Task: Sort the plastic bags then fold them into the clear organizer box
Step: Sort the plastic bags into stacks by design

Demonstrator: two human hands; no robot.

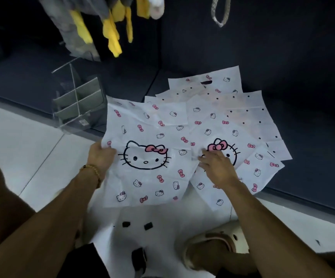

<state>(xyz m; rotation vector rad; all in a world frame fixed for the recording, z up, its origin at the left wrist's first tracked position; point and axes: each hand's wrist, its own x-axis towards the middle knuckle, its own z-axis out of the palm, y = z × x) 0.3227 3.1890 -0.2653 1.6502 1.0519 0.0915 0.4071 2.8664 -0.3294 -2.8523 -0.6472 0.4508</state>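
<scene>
A white plastic bag with a large cat face and pink bows (148, 137) is lifted at the centre; my left hand (100, 156) grips its left edge. My right hand (215, 166) rests with loosely spread fingers on a second cat-print bag (248, 163) lying to the right. Behind these, several more white bags, some with black dots (242, 117), are fanned out on the dark floor. The clear organizer box (78, 103) with grey dividers stands at the upper left, apart from both hands.
Another white bag with black marks (142, 225) lies near my knees. My slippered foot (216, 245) is at the bottom right. Grey and yellow clothes (110, 29) hang at the top left. A pale tiled floor meets a dark surface.
</scene>
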